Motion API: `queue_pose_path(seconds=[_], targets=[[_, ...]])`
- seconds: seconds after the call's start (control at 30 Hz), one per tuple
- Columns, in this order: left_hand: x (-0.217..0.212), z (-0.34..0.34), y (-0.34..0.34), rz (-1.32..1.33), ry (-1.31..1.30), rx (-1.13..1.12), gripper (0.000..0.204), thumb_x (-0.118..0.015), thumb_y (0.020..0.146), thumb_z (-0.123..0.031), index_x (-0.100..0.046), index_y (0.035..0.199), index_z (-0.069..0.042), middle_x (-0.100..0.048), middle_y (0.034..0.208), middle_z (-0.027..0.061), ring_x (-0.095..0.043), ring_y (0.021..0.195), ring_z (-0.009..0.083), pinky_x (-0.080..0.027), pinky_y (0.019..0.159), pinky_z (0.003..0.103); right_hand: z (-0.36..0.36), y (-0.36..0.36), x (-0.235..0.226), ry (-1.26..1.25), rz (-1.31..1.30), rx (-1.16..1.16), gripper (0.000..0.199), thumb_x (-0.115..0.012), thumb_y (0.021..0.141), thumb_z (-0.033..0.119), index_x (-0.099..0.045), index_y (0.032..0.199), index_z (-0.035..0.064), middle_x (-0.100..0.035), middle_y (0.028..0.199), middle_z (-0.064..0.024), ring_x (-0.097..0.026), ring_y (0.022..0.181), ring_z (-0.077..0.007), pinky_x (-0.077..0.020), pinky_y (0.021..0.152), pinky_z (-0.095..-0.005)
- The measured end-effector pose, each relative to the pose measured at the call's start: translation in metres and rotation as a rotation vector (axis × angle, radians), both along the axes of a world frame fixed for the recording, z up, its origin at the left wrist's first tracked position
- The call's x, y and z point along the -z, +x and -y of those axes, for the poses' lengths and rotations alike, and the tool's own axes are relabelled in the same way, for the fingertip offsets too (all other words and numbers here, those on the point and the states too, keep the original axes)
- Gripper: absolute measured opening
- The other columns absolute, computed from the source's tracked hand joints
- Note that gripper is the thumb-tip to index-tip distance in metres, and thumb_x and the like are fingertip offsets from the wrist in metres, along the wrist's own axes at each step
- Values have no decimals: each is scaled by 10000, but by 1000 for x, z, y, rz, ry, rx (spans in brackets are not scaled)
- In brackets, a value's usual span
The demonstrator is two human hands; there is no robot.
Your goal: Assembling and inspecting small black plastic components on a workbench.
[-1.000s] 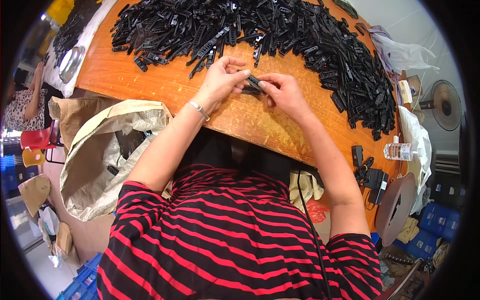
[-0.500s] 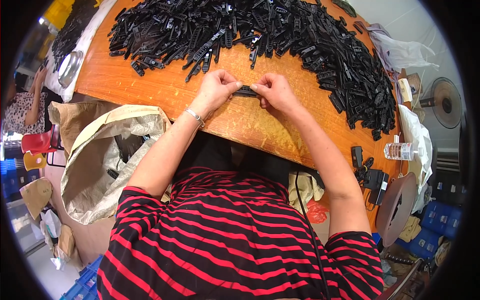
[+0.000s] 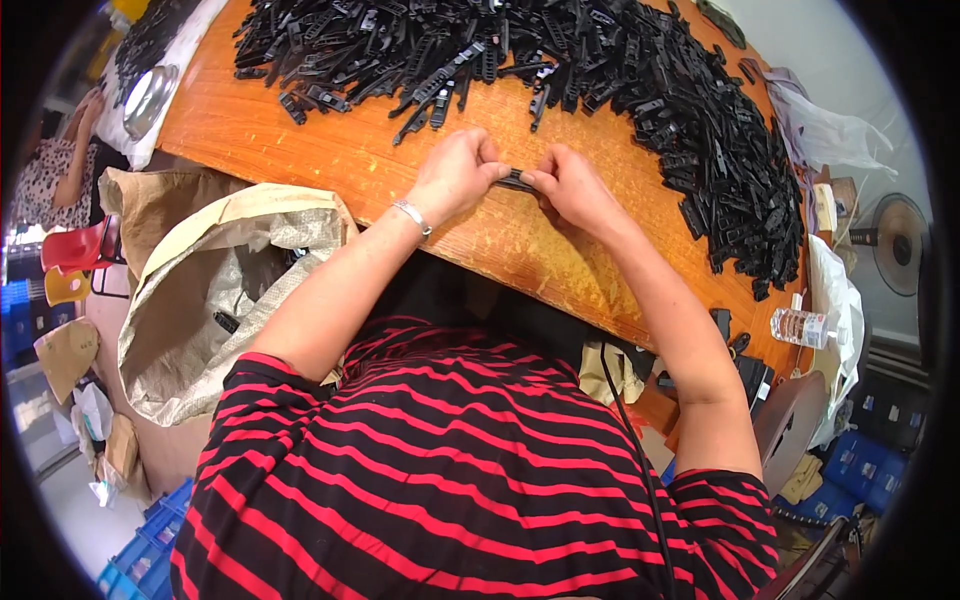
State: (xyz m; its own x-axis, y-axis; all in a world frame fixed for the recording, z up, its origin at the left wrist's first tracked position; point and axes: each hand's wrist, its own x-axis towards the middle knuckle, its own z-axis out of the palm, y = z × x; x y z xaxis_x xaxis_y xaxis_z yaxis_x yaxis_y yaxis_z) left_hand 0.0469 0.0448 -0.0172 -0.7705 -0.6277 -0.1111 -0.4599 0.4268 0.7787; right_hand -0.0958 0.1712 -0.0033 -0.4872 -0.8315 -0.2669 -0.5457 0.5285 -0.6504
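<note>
A slim black plastic strip-like part [image 3: 515, 180] is held level between my two hands, just above the wooden table [image 3: 330, 160]. My left hand [image 3: 460, 172] pinches its left end between thumb and fingers. At its right end, my right hand [image 3: 575, 187] grips it the same way. Only the short middle stretch shows; both ends are covered by fingers. Beyond my hands, a large heap of similar black plastic parts [image 3: 720, 170] curves across the far side of the table and down its right side.
An open woven sack [image 3: 160, 370] with some black parts inside stands at the left, below the table edge. A plastic bottle [image 3: 800, 328] and a black adapter [image 3: 745, 375] lie at the right. A fan [image 3: 895, 245] is beyond. Another person [image 3: 60, 180] sits far left.
The whole view has shifted and tilted slightly, so the table and heap appear moved a little right. Both hands still hold the black part, which now slants slightly down to the right.
</note>
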Motion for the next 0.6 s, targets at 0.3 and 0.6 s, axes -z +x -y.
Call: queue_pose_path(seconds=[0.3,0.6], targets=[[11,-21,15,-276,-172,-97,274,-763,767,-205,-625,893,-4,-624,794,113,-632,727,224,-507,668,343,-18,15,-2,-219,218,36,159,-643,923,129,-532,917,15,-596,647,-26,-548,535,-81,-407,443,-239],[-30,-43,112,-394,696,-91,202,-680,867,-118,-628,1023,0,-636,857,38,-599,707,97,-510,663,263,-38,92,-26,-467,177,-130,135,-642,917,94,-564,1001,22,-598,701,-17,-541,609,-74,-431,551,-238]])
